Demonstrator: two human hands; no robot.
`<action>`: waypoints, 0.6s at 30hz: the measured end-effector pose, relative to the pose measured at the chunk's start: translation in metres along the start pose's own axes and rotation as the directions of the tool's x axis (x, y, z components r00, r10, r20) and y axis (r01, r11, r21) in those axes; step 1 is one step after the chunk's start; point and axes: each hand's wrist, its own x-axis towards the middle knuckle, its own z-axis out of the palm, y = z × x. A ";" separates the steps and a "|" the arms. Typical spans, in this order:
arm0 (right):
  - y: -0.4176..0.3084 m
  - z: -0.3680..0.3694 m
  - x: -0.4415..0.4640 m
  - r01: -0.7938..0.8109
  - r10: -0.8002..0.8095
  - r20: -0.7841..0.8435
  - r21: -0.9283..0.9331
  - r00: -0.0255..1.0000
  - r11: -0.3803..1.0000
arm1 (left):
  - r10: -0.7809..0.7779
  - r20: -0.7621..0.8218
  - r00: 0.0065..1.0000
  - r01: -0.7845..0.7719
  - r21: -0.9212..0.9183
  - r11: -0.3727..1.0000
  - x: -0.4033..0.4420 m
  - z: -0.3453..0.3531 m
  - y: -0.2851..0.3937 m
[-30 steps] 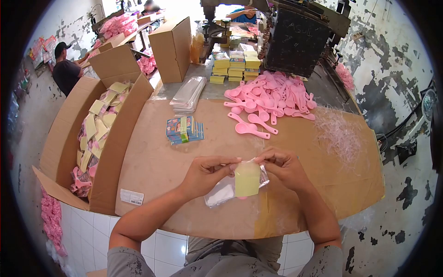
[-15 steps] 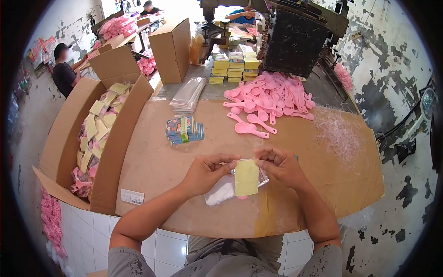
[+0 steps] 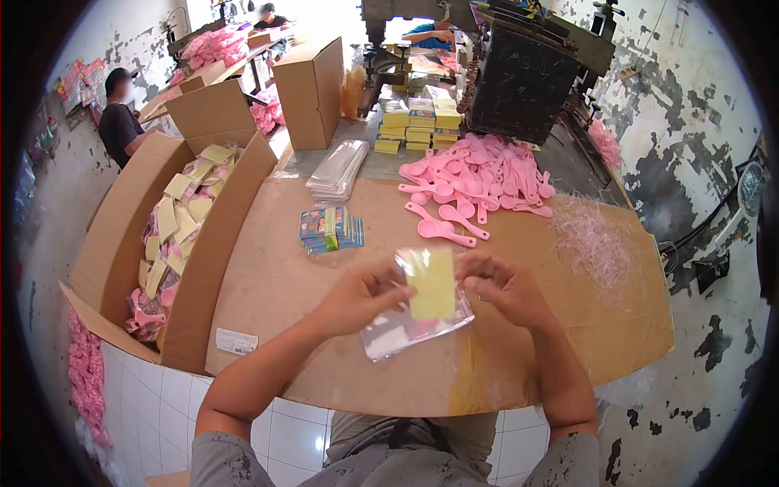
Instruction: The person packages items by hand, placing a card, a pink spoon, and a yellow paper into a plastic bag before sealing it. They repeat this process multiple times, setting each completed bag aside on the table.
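Between the thumb and fingers of my left hand (image 3: 363, 296) is the left edge of a clear plastic bag with a pale yellow card (image 3: 432, 284) in it. The bag is upright and slightly blurred. My right hand (image 3: 505, 288) is just beside the bag's right edge, fingers loosely curled and apart from the thumb, with nothing visible in them. Beneath the held bag, more clear plastic bags (image 3: 385, 342) lie flat on the cardboard-covered table. A bit of pink shows under the card; whether it is inside the bag I cannot tell.
Pink measuring spoons (image 3: 479, 178) are heaped at the back, beside tangled clear strands (image 3: 596, 243). Banded blue cards (image 3: 331, 230) and a stack of clear bags (image 3: 337, 170) lie left of centre. An open carton (image 3: 219, 252) holds filled packets. A black machine (image 3: 519, 81) stands behind.
The bag with the yellow card has risen and tilted away. My right hand has come off its top edge and moved right; my left hand has shifted down its left side.
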 end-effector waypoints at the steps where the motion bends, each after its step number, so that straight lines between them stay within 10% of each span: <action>1: 0.002 -0.009 0.000 0.030 -0.033 -0.055 -0.066 0.998 0.997 | 0.010 -0.059 0.998 -0.011 -0.008 1.000 0.001 -0.008 0.003; 5: 0.003 -0.056 -0.003 -0.066 -0.012 -0.163 -0.461 0.987 0.885 | 0.355 -0.799 0.485 -0.732 -0.149 0.665 0.006 -0.043 0.046; 8: 0.019 -0.080 -0.010 -0.106 0.034 -0.125 -0.628 0.992 0.771 | 0.343 -0.762 0.549 -0.713 -0.212 0.669 0.009 -0.052 0.037; 11: 0.025 -0.087 -0.015 -0.064 0.099 0.001 -0.752 0.995 0.656 | 0.384 -0.402 0.831 -0.252 0.342 0.905 0.011 -0.031 -0.005; 14: 0.028 -0.084 -0.015 -0.112 0.151 -0.009 -0.715 0.988 0.690 | 0.374 -0.020 0.927 -0.250 0.711 0.658 0.015 0.015 -0.018; 18: 0.027 -0.076 -0.012 -0.199 0.182 -0.089 -0.593 0.979 0.780 | 0.331 0.067 0.941 -0.246 0.808 0.535 0.017 0.029 -0.024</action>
